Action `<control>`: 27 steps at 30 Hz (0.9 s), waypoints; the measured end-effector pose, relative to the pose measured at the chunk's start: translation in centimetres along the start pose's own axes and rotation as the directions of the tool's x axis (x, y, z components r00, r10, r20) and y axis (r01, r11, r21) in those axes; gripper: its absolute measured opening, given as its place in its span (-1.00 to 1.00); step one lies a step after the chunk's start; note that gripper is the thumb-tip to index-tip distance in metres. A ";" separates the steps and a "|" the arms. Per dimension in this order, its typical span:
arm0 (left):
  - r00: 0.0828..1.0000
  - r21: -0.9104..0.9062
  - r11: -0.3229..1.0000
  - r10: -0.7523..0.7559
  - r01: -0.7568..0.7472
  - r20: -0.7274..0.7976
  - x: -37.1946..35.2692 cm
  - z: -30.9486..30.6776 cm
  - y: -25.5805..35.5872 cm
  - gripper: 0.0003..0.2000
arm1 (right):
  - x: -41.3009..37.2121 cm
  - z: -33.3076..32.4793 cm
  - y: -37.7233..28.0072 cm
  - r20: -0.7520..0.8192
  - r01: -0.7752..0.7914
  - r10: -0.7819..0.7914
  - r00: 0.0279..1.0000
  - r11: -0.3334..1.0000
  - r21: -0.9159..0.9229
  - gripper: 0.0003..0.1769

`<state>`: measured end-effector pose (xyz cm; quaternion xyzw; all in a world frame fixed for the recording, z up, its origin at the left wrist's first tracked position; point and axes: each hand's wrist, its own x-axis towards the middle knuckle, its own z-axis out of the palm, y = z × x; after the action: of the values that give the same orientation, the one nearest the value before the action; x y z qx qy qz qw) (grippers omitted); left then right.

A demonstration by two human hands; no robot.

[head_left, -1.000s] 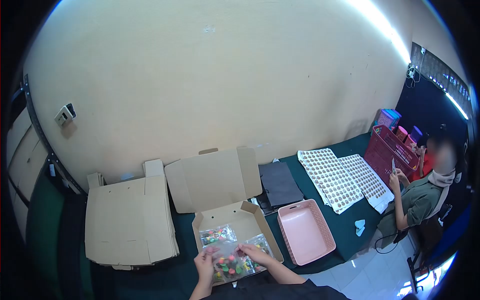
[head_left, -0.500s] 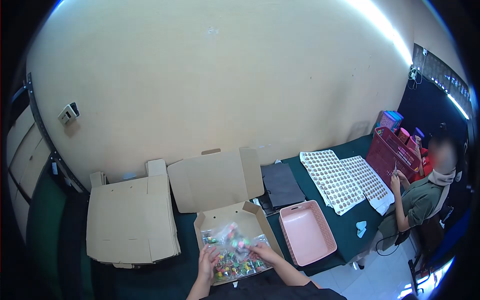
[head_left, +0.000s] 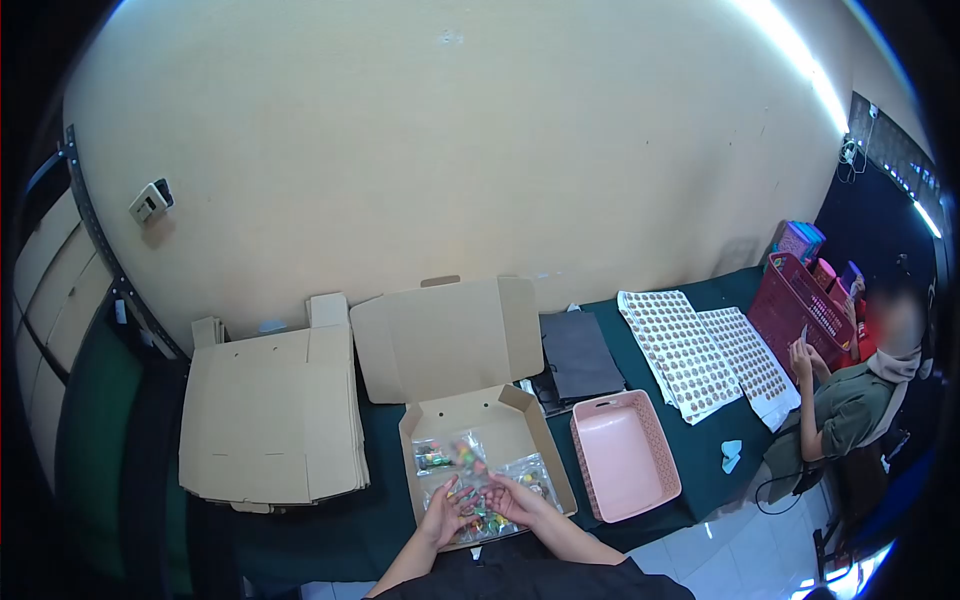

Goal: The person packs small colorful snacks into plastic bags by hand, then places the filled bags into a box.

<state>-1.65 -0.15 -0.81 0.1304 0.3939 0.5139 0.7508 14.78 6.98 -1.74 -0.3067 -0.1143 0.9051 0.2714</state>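
My left hand (head_left: 447, 515) is over the near left part of an open cardboard box (head_left: 555, 480), its fingers apart and curved. Close by, my right hand (head_left: 515, 501) has its fingers at the lower edge of a clear plastic bag (head_left: 468, 457) of small colourful pieces. The bag is blurred, so its exact grip is hard to see. Beneath the hands, several similar bags lie in the box, one clear bag (head_left: 432, 456) at the left and another clear bag (head_left: 532, 474) at the right. The box's lid (head_left: 445, 340) stands raised behind it.
Flattened cardboard boxes (head_left: 270, 420) are stacked at left. A pink basket (head_left: 625, 460) stands right of the box, with black folders (head_left: 582, 355) behind it. Farther right lie printed sheets (head_left: 685, 350), a maroon basket (head_left: 800, 305) and a seated person (head_left: 850, 410) using both hands.
My hands have drawn closer together over the box. The blurred bag now extends beyond my fingertips toward the back of the box. The whole view has shifted slightly.
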 end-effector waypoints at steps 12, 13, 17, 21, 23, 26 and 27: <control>0.988 -0.338 0.928 -0.133 0.153 0.082 1.1 -1.2 -1.6 -0.63 | -1.6 1.3 1.6 0.410 0.401 -0.512 0.755 -0.135 -0.906 -0.59; 0.979 -0.338 0.925 -0.128 0.176 0.158 1.4 -1.3 -1.7 -0.64 | -2.3 2.4 1.3 0.391 0.386 -0.481 0.785 -0.113 -0.915 -0.60; 0.995 -0.379 0.920 -0.098 0.097 0.018 1.1 -1.6 -1.4 -0.72 | -1.8 1.9 0.2 0.390 0.433 -0.494 0.777 -0.031 -0.901 -0.69; 0.965 -0.333 0.909 -0.215 0.253 0.148 0.1 -1.1 0.0 -0.60 | 0.0 -0.3 -0.2 0.016 0.330 -0.587 0.809 0.432 -0.840 -0.41; 0.953 -0.205 0.940 -0.236 0.274 0.188 -0.1 -0.7 -0.3 -0.58 | 0.3 -0.2 -0.6 -0.255 -0.010 -0.241 0.936 0.709 -0.705 -0.19; 0.952 0.093 0.949 -0.293 0.301 -0.089 -1.0 1.1 -0.5 -0.59 | 0.0 0.4 0.5 -0.137 0.063 -0.214 0.967 0.723 -0.688 0.01; 0.950 0.095 0.947 -0.298 0.306 -0.091 -0.8 0.9 -0.7 -0.59 | 0.2 0.0 1.0 -0.043 0.154 -0.250 0.967 0.712 -0.685 0.03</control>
<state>-0.67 -0.99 -0.33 0.0895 0.4644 0.3755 0.7971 14.20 6.28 -2.19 -0.4291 -0.4498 0.7438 0.2456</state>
